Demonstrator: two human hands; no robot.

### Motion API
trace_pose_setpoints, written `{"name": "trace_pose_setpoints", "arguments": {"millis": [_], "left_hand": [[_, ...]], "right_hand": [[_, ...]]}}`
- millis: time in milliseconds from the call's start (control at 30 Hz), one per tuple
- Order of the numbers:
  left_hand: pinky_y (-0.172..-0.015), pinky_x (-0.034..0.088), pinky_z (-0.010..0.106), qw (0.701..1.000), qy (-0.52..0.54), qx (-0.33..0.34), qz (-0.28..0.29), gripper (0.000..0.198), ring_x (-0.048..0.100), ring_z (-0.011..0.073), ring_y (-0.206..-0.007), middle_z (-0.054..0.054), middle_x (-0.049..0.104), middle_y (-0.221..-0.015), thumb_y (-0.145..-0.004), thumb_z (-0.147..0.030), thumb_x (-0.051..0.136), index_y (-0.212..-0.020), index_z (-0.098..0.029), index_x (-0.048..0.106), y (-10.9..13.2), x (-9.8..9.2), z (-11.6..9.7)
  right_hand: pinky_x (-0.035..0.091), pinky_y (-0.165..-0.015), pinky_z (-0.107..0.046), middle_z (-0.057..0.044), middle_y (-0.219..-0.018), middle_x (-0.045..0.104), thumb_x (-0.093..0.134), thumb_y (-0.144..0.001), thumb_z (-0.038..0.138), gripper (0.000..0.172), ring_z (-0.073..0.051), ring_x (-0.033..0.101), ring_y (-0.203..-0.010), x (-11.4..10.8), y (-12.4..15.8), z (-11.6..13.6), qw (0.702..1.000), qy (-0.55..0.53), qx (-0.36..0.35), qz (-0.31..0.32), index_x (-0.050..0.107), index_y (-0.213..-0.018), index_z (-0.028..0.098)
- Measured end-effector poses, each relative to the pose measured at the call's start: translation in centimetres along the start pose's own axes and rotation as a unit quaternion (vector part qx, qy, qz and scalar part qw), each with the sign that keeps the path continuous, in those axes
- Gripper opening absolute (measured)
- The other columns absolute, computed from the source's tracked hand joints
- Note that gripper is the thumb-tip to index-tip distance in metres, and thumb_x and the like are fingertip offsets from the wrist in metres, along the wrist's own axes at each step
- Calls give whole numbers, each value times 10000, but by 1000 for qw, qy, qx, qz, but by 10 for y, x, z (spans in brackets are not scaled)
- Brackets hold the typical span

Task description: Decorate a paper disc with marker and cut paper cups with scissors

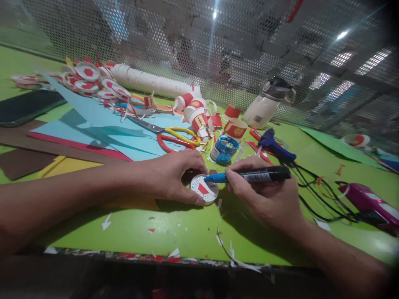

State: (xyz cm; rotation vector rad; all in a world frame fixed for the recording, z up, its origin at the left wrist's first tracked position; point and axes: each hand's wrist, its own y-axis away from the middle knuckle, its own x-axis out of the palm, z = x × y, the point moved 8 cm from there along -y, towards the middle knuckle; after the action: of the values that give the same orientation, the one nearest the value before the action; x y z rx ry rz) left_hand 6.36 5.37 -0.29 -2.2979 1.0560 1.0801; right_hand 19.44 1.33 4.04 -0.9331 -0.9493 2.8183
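Blue dots speckle a small white disc with a red patch at its middle, near the front of the green bench. The left hand is partly closed around the disc's left side, thumb at the near edge and fingers at the far one. The right hand is closed in a pen grip on a black-barrelled marker, its blue tip over the disc's far part; I cannot tell whether it touches. The step in hand seems to be dotting the disc's face. The next move, I judge, calls for a light, steady tip and a firmly held disc, perhaps turned slightly to bring its shaded right side under the marker. Just beyond stands an open jar smeared with blue.
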Motion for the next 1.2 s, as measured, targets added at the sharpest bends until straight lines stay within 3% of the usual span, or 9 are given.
{"name": "trace_pose_setpoints", "arguments": {"millis": [633, 1200], "left_hand": [[-679, 417, 247, 1000, -17, 14, 6, 387, 529, 155, -828, 15, 557, -937, -739, -425, 707, -1026, -174, 641, -1, -2, -4], [-673, 414, 243, 1000, -4, 12, 2, 378, 535, 157, -820, 17, 563, -930, -729, -402, 716, -1019, -171, 645, -1, -1, -4]], "right_hand": [[471, -490, -256, 27, -600, 627, 683, -796, 215, 90, -125, 583, -510, -7, 2, -2, 999, 15, 4, -46, 625, -727, 210], [467, -480, -263, 34, -599, 611, 687, -808, 251, 111, -122, 558, -503, 3, 0, -7, 999, -24, 31, 8, 628, -719, 221]]}}
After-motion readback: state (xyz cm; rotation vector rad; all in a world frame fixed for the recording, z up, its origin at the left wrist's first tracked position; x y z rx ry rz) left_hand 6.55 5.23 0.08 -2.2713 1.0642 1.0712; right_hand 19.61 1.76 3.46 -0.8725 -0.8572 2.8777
